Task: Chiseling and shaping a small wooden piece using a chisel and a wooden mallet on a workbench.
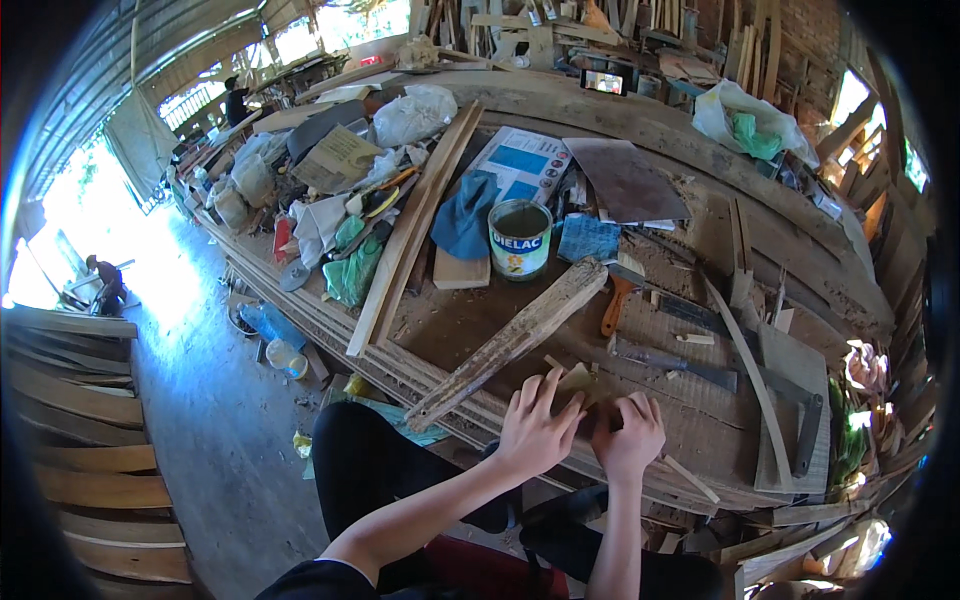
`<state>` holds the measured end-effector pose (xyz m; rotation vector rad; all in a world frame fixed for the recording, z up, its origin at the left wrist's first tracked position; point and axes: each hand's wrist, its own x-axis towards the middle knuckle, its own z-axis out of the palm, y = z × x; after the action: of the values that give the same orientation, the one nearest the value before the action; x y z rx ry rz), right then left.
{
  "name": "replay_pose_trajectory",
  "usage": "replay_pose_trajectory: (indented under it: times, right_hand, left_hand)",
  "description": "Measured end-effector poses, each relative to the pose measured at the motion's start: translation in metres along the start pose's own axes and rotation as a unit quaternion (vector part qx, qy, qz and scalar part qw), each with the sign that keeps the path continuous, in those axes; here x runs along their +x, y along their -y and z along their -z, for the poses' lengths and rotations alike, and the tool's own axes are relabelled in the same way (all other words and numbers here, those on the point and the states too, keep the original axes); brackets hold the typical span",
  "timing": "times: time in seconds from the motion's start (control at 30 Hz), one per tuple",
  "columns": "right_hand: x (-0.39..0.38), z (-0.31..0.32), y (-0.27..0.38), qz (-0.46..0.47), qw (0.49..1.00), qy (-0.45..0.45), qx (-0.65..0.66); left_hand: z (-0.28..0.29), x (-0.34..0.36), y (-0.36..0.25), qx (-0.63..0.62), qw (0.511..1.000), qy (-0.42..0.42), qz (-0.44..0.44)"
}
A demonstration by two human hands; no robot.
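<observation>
My left hand and my right hand meet at the near edge of the wooden workbench. Between them is a small, thin tan piece, whose material I cannot make out. Both hands have curled fingers closed on it, the left at its near left side, the right at its right end. Just beyond my left hand lies a long, rough wooden bar, slanting across the bench. Past the right hand rest a chisel-like tool and a scraper with an orange-brown handle.
A paint-smeared can stands mid-bench beside a blue cloth. Long wooden strips and piled bags lie left. A hand saw and a thin curved strip lie right. Two people are far off at left.
</observation>
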<state>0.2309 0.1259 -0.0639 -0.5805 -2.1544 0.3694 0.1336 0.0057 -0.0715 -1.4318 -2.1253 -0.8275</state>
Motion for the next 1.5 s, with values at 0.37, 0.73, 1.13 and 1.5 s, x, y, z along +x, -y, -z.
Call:
replay_pose_trajectory:
  times: [0.37,0.73,1.13,1.5]
  right_hand:
    - [-0.001,0.001,0.002,0.003,1.0,0.012,-0.003]
    - [0.002,0.002,0.002,-0.032,0.999,0.025,-0.014]
    - [0.001,0.001,-0.004,0.009,0.999,0.039,0.015]
    - [0.003,0.0,0.001,0.0,0.999,0.046,-0.004]
  left_hand:
    - [0.006,0.012,0.002,0.044,0.988,0.141,0.033]
    - [-0.007,0.02,0.005,0.061,0.995,0.075,-0.018]
    - [-0.011,0.026,0.021,0.09,0.985,0.094,-0.111]
    - [-0.014,0.043,0.029,0.083,0.979,0.118,-0.146]
